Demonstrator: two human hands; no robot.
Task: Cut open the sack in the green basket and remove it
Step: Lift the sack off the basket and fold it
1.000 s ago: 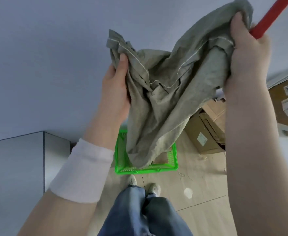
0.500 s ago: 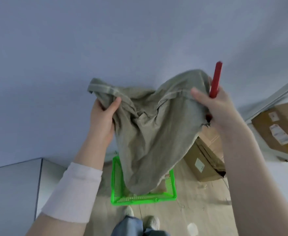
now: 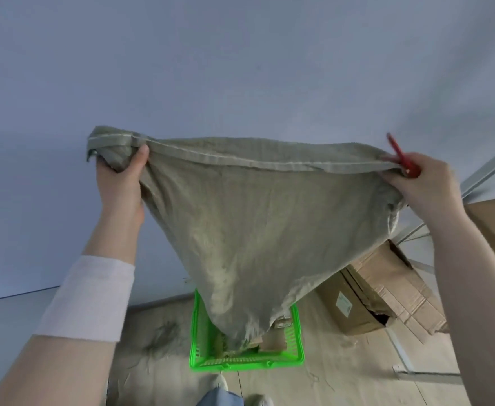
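A grey-green woven sack (image 3: 258, 218) hangs stretched between my hands, high above the floor. My left hand (image 3: 121, 183) grips its left top corner. Pinching the right end of the hem, my right hand (image 3: 421, 183) also holds a red-handled cutting tool (image 3: 400, 155) that points up. The sack's lower tip dangles into the green basket (image 3: 297, 344) on the floor below. Brown items (image 3: 272, 341) lie in the basket, partly hidden by the sack.
Cardboard boxes (image 3: 386, 291) stand on the floor to the right of the basket. A blue-grey wall fills the background and a grey cabinet surface (image 3: 12, 317) sits at lower left. Fibre debris lies on the wooden floor. My shoes show at the bottom.
My hands have moved apart and lower, pulling the bunched sack flat and taut along its top hem. The sack now hangs as a wide triangle over the basket.
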